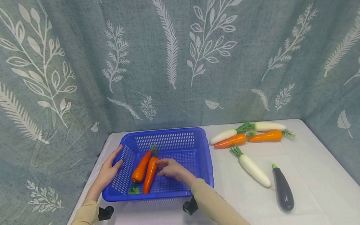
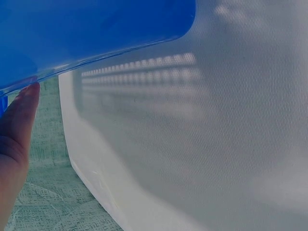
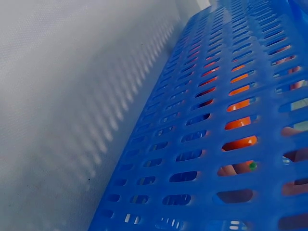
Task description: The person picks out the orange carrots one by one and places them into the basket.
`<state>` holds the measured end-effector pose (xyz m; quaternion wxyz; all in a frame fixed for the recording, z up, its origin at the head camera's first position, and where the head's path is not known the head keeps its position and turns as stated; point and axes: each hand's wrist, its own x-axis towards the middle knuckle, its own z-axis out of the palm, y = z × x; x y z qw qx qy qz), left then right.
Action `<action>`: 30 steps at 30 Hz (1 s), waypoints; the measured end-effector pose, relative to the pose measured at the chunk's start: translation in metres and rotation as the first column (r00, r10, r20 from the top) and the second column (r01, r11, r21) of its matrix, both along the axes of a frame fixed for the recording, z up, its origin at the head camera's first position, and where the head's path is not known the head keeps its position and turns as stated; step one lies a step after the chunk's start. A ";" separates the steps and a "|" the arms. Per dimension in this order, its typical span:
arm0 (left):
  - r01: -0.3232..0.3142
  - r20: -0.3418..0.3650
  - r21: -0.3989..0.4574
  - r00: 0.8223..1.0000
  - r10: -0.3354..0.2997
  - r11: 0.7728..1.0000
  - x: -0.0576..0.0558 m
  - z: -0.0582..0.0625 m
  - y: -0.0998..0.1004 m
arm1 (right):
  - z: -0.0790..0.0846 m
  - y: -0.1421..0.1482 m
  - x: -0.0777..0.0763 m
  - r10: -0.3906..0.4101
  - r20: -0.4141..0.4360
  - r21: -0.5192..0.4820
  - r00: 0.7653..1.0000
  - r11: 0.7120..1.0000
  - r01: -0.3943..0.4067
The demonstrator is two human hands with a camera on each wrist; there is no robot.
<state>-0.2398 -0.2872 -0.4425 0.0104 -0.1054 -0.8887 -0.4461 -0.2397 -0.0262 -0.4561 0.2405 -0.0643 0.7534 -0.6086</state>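
Note:
A blue plastic basket (image 1: pixel 147 196) stands at the left of the table. Two carrots lie side by side in it: one carrot (image 1: pixel 142 167) has its leaves toward the near side, the other carrot (image 1: pixel 150 177) toward the far side. My right hand (image 1: pixel 174 170) reaches into the basket, fingertips at the upper part of the second carrot; whether they touch it is unclear. On the basket's left rim rests my left hand (image 1: pixel 108 170), fingers extended and thumb apart. In the left wrist view, a digit of that hand (image 2: pixel 17 125) meets the rim.
Right of the basket, a white radish (image 1: pixel 224 136) and another radish (image 1: pixel 269 126) lie at the back, beside a carrot (image 1: pixel 231 141) and another carrot (image 1: pixel 266 136). Nearer are a third radish (image 1: pixel 254 169) and an eggplant (image 1: pixel 283 190). A patterned curtain (image 1: pixel 167 103) hangs behind.

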 end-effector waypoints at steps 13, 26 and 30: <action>-0.006 -0.004 -0.005 1.000 0.006 1.000 -0.001 0.000 0.000 | 0.001 -0.001 -0.001 -0.040 0.016 -0.019 0.999 0.999 0.040; -0.004 -0.005 0.003 1.000 0.004 1.000 0.000 0.001 0.000 | -0.001 -0.001 0.000 -0.051 0.027 -0.008 0.998 0.999 0.051; -0.003 -0.007 0.003 1.000 0.003 1.000 0.001 0.001 0.000 | 0.000 0.000 0.001 -0.047 0.048 0.000 0.998 0.999 0.047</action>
